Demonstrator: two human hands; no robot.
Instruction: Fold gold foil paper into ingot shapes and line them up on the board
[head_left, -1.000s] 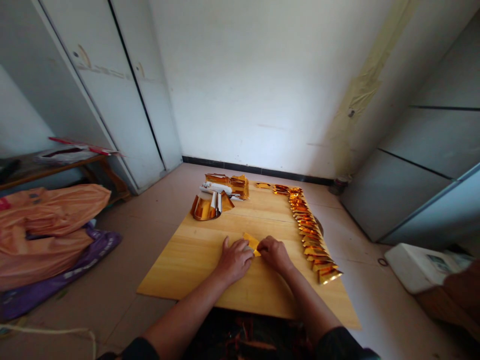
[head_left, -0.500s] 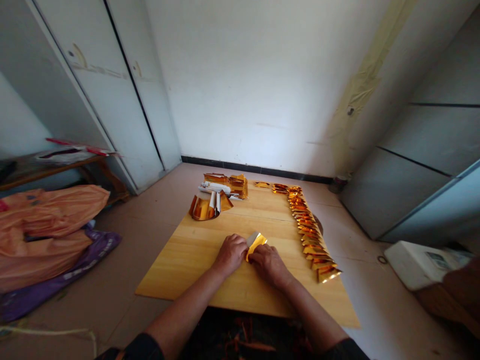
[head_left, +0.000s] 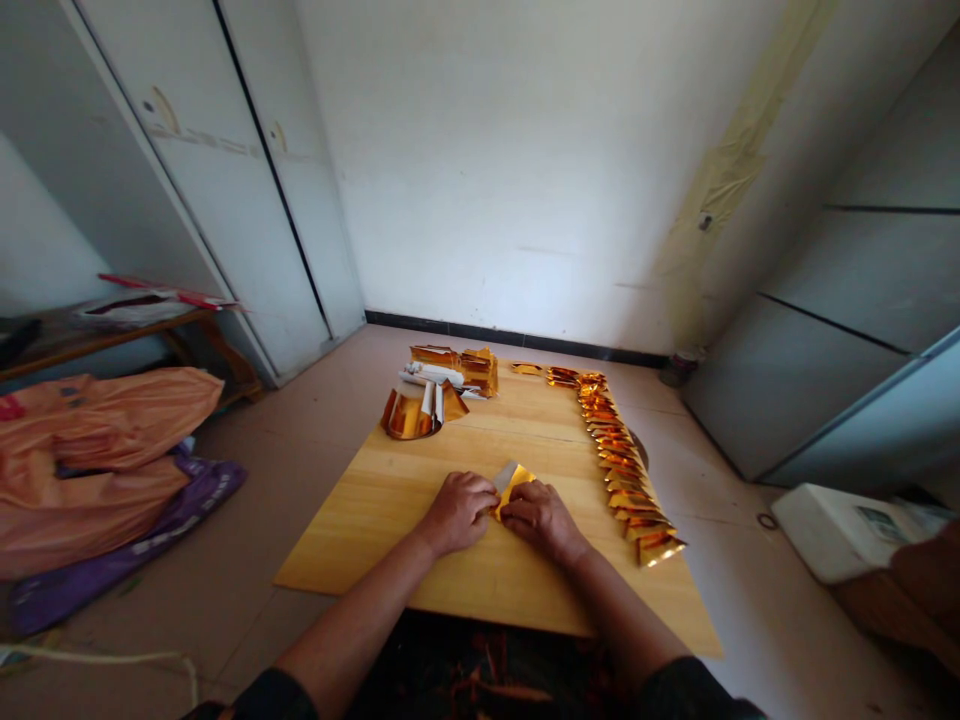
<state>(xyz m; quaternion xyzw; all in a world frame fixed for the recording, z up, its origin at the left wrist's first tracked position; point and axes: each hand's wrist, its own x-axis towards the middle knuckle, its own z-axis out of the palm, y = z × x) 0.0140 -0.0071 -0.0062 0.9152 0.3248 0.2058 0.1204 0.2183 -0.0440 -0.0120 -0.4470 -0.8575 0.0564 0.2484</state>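
Between my two hands, low over the middle of the wooden board (head_left: 360, 530), is a sheet of gold foil paper (head_left: 519, 480) with a pale grey side showing at its left. My left hand (head_left: 459, 510) is closed on the sheet's left edge, fingers curled and pressed together. From the right, my right hand (head_left: 541, 515) grips the gold side with bent fingers. My fingers hide the lower part of the sheet. Along the board's right side runs a row of folded gold foil pieces (head_left: 619, 455), overlapping one another.
Stacks of gold foil sheets (head_left: 412, 412) and a white roll-like piece (head_left: 433, 375) lie at the board's far left. Orange and purple bags (head_left: 112, 420) sit on the floor at left. A white box (head_left: 832, 530) stands at right. Behind the board rises a wall (head_left: 487, 180).
My right hand has shifted slightly up over the foil sheet, covering more of its gold side. My left hand keeps its hold. The camera view has moved a little.
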